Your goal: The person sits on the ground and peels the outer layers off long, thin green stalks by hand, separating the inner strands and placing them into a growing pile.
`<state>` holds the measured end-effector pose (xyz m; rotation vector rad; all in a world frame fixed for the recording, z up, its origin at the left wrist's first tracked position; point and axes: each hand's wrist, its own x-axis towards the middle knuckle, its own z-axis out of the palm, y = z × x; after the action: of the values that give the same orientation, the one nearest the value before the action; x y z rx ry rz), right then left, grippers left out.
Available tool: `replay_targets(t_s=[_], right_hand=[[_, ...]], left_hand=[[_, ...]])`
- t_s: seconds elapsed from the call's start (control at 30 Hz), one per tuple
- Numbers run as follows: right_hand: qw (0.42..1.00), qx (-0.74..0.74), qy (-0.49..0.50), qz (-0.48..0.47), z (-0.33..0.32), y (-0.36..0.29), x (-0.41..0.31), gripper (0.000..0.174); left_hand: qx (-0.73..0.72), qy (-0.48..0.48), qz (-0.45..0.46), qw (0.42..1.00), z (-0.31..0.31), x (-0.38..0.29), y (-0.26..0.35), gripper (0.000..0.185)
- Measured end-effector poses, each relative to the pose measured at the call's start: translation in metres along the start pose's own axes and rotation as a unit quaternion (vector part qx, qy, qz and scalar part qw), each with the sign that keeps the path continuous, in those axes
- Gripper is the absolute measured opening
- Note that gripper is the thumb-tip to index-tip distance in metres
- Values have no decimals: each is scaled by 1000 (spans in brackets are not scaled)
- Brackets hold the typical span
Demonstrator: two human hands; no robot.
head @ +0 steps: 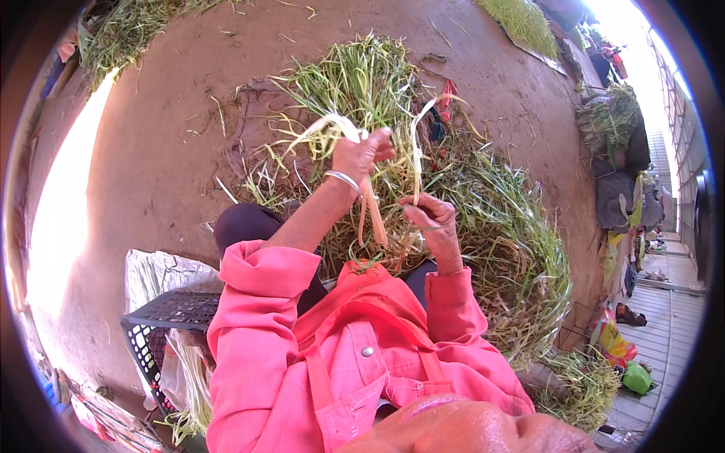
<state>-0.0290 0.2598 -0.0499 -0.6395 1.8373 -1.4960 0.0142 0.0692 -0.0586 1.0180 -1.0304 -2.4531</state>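
Observation:
My left hand (362, 153), with a metal bangle at the wrist, holds several pale, long-leaved plant stalks (374, 212); their ends hang below the palm and pale leaves bend out to the left. Lower and to the right, my right hand (433, 218) pinches a single thin pale stalk (417, 164) that stands upright from the fingertips. Beyond both hands lies a bundle of green leafy stalks (362, 79). Loose green and dry plant matter (498, 226) is heaped from below the hands round to the right.
A black plastic crate (170, 311) stands at lower left, pale stalks (190, 379) beside it. More greenery (127, 34) lies at upper left and on a sheet (524, 25) at upper right. Bags and a green bundle (609, 116) line the right side, near a tiled strip (657, 317).

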Motion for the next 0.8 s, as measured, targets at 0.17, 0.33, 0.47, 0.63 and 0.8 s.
replay_targets(t_s=[0.17, 0.33, 0.47, 0.63, 0.8], right_hand=[[994, -88, -25, -53, 4, 4, -5, 13], [998, -2, -16, 56, 2, 8, 3, 32], [927, 366, 22, 71, 7, 8, 41, 25], [928, 364, 78, 30, 18, 6, 56, 15], [922, 360, 139, -30, 29, 9, 47, 6]], left_hand=[[54, -86, -84, 991, 4, -5, -11, 29], [77, -115, -48, 989, 4, -10, -13, 25], [123, -130, 1, 984, 5, -11, -17, 24], [61, -142, 72, 985, 4, -7, -18, 17], [103, -89, 9, 991, 5, -10, -19, 19]])
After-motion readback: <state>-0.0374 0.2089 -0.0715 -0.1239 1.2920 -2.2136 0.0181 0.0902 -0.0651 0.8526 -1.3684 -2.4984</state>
